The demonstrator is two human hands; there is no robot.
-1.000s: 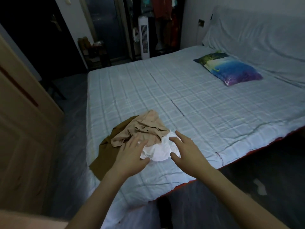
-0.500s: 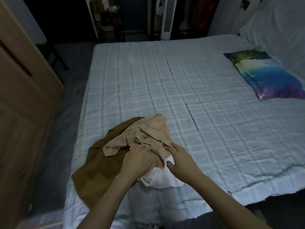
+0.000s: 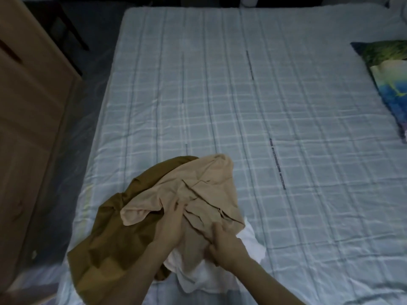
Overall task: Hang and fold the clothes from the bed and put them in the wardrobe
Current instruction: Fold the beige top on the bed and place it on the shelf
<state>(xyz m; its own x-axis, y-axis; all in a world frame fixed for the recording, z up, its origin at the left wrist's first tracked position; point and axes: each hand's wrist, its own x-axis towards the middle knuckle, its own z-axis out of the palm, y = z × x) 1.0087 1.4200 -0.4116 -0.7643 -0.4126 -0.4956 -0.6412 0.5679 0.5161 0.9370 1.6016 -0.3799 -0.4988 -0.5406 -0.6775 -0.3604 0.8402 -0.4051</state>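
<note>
Beige cloth is what both hands are working, since it lies on top of the heap and has to come off first if each piece is to be hung or folded. The left hand lies palm down over it, fingers spread forward and curling into a bunch of folds at its middle. The right hand comes in from the near side, fingers and thumb curled and pinching the beige hem where it overlaps the white garment. Both forearms reach up from the near edge of the bed, converging on the pile. Under the beige piece a brown garment spreads toward the bed's near left corner, the white one poking out on the right. A printed pillow sits at the far right edge, well apart, and a wooden wardrobe stands beside the bed's left edge
</note>
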